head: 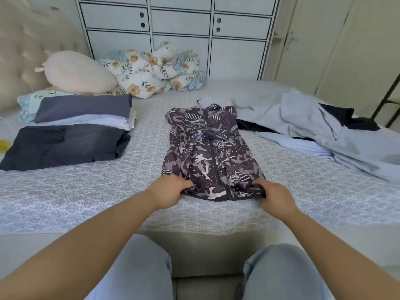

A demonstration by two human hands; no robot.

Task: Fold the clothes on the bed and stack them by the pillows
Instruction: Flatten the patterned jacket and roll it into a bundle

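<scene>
A purple patterned zip jacket (207,148) lies lengthwise in the middle of the bed (86,191), sleeves folded in, its hem towards me. My left hand (171,191) pinches the hem's left corner and my right hand (275,198) pinches its right corner. At the left, near a cream pillow (80,72), sits a stack of folded clothes (84,113) with folded dark trousers (65,146) in front of it. A loose heap of pale blue and black clothes (313,131) lies at the right.
A bunched floral quilt (155,70) lies at the back against white cabinet doors (179,29). The tufted headboard (26,50) stands at the left. A small yellow object (4,145) peeks in at the left edge. My knees meet the bed's near edge.
</scene>
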